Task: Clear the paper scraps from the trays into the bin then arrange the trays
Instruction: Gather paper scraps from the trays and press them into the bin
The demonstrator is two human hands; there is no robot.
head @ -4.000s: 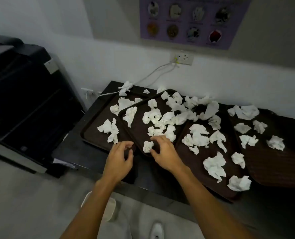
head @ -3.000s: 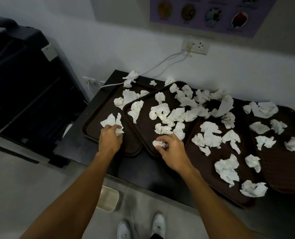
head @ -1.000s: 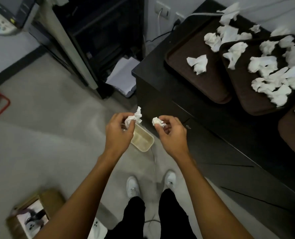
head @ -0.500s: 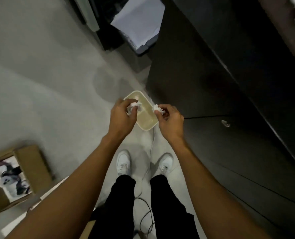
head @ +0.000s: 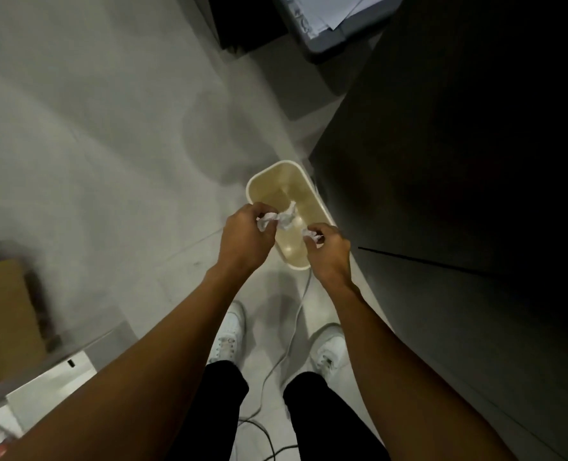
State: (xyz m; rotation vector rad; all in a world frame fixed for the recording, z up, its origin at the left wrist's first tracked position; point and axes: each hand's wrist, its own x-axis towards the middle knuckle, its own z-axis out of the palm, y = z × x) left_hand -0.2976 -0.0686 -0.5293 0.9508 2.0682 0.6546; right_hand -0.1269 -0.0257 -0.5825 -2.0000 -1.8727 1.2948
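Cream bin [head: 277,163] lies directly beneath me, my left hand [head: 242,239] pinching a crumpled paper scrap [head: 286,218] over it, my right hand [head: 331,256] pinching a smaller scrap [head: 310,235].

On the grey floor [head: 109,144] we see a cream bin [head: 273,165] standing under our left hand [head: 246,237] and right hand [head: 329,254], just beside a dark cabinet [head: 458,161] on the right hand's right. A white cable [head: 292,331] lies nearer us than the hands; a cardboard box [head: 3,314] sits well left of the left hand.
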